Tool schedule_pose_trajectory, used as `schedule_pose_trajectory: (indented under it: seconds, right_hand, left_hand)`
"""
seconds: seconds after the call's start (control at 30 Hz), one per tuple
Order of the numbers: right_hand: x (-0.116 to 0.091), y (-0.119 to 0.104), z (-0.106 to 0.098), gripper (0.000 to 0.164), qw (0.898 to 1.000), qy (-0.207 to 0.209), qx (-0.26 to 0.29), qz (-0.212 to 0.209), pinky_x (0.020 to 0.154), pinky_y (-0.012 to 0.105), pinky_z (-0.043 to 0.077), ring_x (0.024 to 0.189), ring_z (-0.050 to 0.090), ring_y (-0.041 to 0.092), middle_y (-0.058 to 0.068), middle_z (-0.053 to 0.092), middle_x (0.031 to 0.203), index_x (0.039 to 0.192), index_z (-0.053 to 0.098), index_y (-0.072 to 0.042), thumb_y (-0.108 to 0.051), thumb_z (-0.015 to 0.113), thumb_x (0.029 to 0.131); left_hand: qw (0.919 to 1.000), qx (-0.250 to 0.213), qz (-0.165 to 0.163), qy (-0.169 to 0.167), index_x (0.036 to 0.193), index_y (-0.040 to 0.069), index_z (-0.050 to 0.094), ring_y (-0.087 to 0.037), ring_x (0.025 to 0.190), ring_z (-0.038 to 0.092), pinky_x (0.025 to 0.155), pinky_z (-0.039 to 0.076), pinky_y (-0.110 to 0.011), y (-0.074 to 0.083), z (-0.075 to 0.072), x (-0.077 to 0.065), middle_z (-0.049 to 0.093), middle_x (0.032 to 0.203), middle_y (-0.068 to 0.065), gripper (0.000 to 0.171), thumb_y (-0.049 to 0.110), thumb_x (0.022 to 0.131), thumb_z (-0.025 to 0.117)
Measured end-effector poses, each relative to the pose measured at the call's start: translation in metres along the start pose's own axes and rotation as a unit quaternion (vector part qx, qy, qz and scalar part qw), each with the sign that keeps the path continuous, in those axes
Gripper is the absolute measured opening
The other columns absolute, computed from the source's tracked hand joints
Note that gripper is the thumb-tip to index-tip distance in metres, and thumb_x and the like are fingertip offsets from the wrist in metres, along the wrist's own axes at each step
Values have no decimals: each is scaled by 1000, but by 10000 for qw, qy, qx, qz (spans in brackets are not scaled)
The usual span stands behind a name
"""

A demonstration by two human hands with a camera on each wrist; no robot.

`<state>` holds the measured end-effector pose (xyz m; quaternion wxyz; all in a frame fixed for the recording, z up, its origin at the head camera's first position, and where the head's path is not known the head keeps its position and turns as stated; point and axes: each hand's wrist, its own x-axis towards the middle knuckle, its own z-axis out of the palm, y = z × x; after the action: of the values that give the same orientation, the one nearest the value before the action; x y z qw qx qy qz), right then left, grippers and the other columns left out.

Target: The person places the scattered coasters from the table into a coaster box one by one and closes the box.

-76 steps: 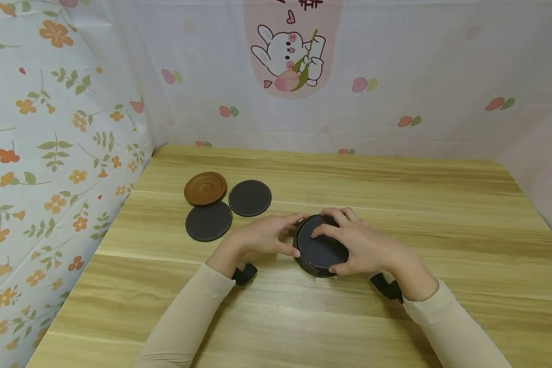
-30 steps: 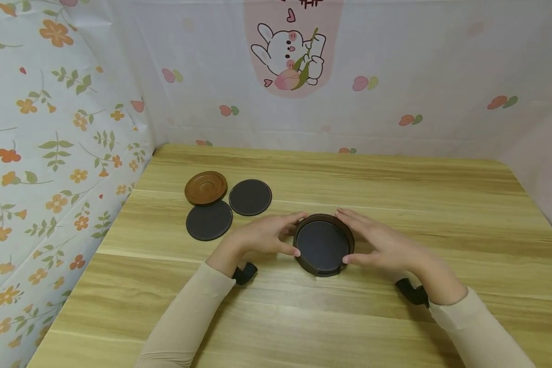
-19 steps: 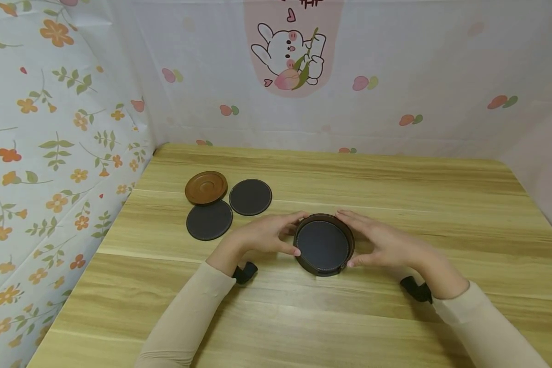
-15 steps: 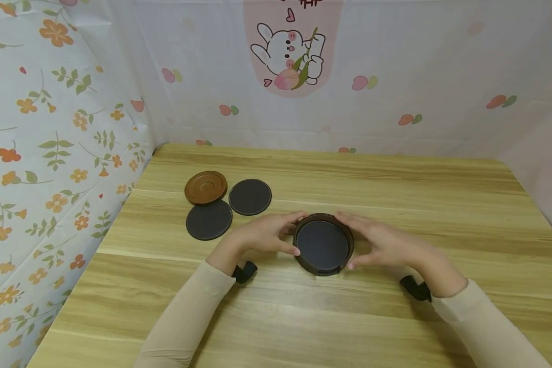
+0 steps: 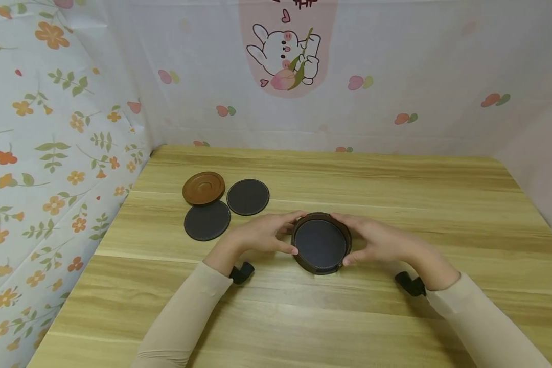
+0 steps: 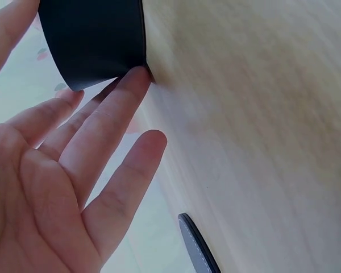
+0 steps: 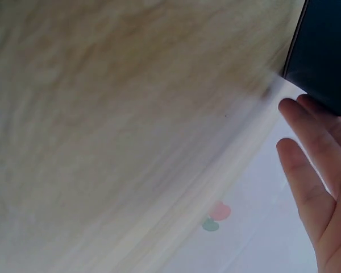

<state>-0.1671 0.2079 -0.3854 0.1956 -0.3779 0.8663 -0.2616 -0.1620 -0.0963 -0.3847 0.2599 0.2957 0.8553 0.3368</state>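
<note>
A round dark coaster holder (image 5: 319, 269) stands on the table in the head view, with a dark stitched coaster (image 5: 321, 244) lying inside it. My left hand (image 5: 264, 235) holds the holder's left side, thumb at the front and fingers toward the back. In the left wrist view some fingertips touch the holder's dark wall (image 6: 94, 40), while the little finger stands off it. From the right, my right hand (image 5: 381, 240) spans the holder with thumb in front and fingers at the back rim. Part of the wall (image 7: 324, 57) shows beside those fingers in the right wrist view.
Left of the holder lie two flat dark coasters, one nearer me (image 5: 207, 221) and one farther right (image 5: 248, 197). A brown wooden saucer-like disc (image 5: 204, 188) overlaps the nearer one's edge. Patterned cloth (image 5: 372, 117) hangs behind the wooden table (image 5: 418, 189).
My right hand has drawn back from over the coaster to the holder's right side; the coaster now lies lower inside. Lately its thumb has come closer to the wall. The left hand stays.
</note>
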Motion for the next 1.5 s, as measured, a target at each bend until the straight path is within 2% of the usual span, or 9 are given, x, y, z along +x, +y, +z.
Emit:
schedule_pose_trajectory:
  seconds: [0.2, 0.37, 0.6, 0.7, 0.9, 1.03, 1.23, 1.37, 1.5]
  right_hand:
    - [3, 1, -1, 103, 10000, -45, 31, 11, 113, 55, 36, 144, 39, 37, 19, 40, 156, 156, 26, -2, -47, 79, 80]
    - [2, -1, -2, 103, 9999, -55, 121, 39, 112, 55, 37, 143, 40, 38, 19, 41, 155, 156, 27, -2, -45, 80, 80]
    - [2, 1, 0, 104, 9998, -70, 169, 65, 113, 55, 36, 145, 37, 38, 19, 37, 157, 157, 25, -3, -48, 79, 79]
    - [2, 1, 0, 105, 9998, -88, 165, 80, 114, 55, 35, 145, 36, 37, 18, 37, 158, 157, 25, -3, -48, 79, 79]
    - [0, 0, -1, 105, 9997, -115, 180, 126, 115, 54, 35, 146, 36, 36, 18, 36, 158, 157, 25, -3, -46, 80, 79]
    - [0, -1, -1, 104, 9997, -109, 151, 138, 115, 54, 35, 146, 35, 37, 18, 35, 159, 157, 25, -3, -45, 80, 79]
    - [0, -2, -2, 105, 9995, -158, 207, 193, 115, 54, 35, 146, 35, 36, 17, 35, 159, 158, 24, -4, -44, 80, 80]
    - [0, -2, -2, 104, 9994, -168, 215, 195, 115, 54, 34, 147, 34, 37, 18, 34, 159, 158, 23, -4, -42, 80, 80]
    - [0, -3, -2, 104, 9994, -166, 255, 145, 115, 54, 34, 147, 34, 36, 17, 33, 160, 158, 23, -4, -41, 80, 80]
  left_hand:
    - [9998, 19, 200, -8, 159, 20, 25, -23, 135, 54, 114, 40, -42, -3, -1, -1, 43, 156, -5, 86, 27, 90, 75]
    - [9990, 168, 404, 18, 158, 18, 30, -23, 136, 52, 115, 38, -40, -4, -3, -3, 45, 155, -5, 75, 27, 95, 69]
    - [9962, 636, 470, 367, 151, 9, 43, -25, 143, 43, 116, 37, -43, -8, -11, -15, 46, 153, -8, 60, 28, 98, 65]
    - [9954, 730, 375, 486, 149, 8, 46, -26, 142, 44, 115, 38, -45, -12, -14, -24, 48, 152, -9, 57, 27, 98, 64]
    - [9932, 926, -23, 709, 146, 8, 50, -28, 142, 44, 114, 38, -47, -17, -23, -42, 50, 150, -9, 53, 27, 98, 64]
    - [9858, 1232, -327, 1094, 143, 8, 54, -28, 137, 50, 112, 42, -47, -22, -29, -55, 55, 145, -8, 52, 29, 97, 66]
    - [9731, 1529, -494, 1652, 137, 6, 59, -29, 127, 59, 105, 47, -47, -35, -40, -70, 62, 138, -9, 48, 26, 95, 69]
    - [9682, 1580, -656, 1824, 137, 4, 59, -33, 129, 57, 105, 46, -51, -42, -46, -78, 62, 138, -12, 47, 23, 95, 68]
    - [9667, 1599, -843, 1813, 139, 3, 56, -38, 131, 54, 106, 44, -55, -48, -51, -85, 59, 140, -16, 49, 22, 96, 67]
